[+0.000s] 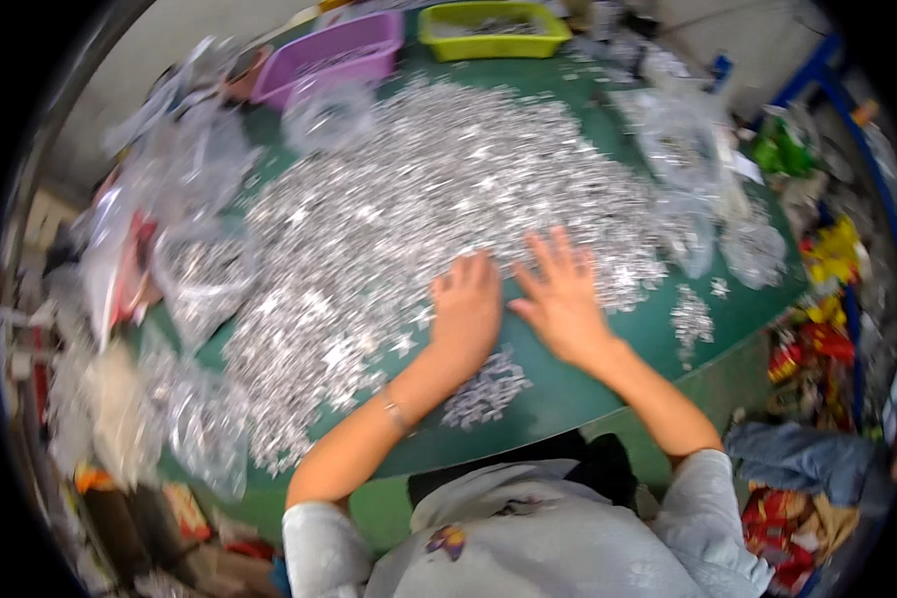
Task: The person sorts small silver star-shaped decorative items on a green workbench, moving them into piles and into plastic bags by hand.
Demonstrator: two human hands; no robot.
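Observation:
A broad heap of small shiny silver metal pieces (419,199) covers most of a green table (568,394). My left hand (465,311) lies palm down at the heap's near edge, fingers curled on the pieces. My right hand (560,299) rests flat beside it, fingers spread over the pieces. A small separate cluster of silver pieces (488,387) lies on the green surface just under my left wrist, which wears a thin bracelet. Neither hand visibly grips anything.
Clear plastic bags of silver pieces (199,279) crowd the left side, and more bags (683,149) sit at the right. A purple tray (334,55) and a yellow-green tray (490,28) stand at the far edge. Colourful clutter (817,329) lies on the floor to the right.

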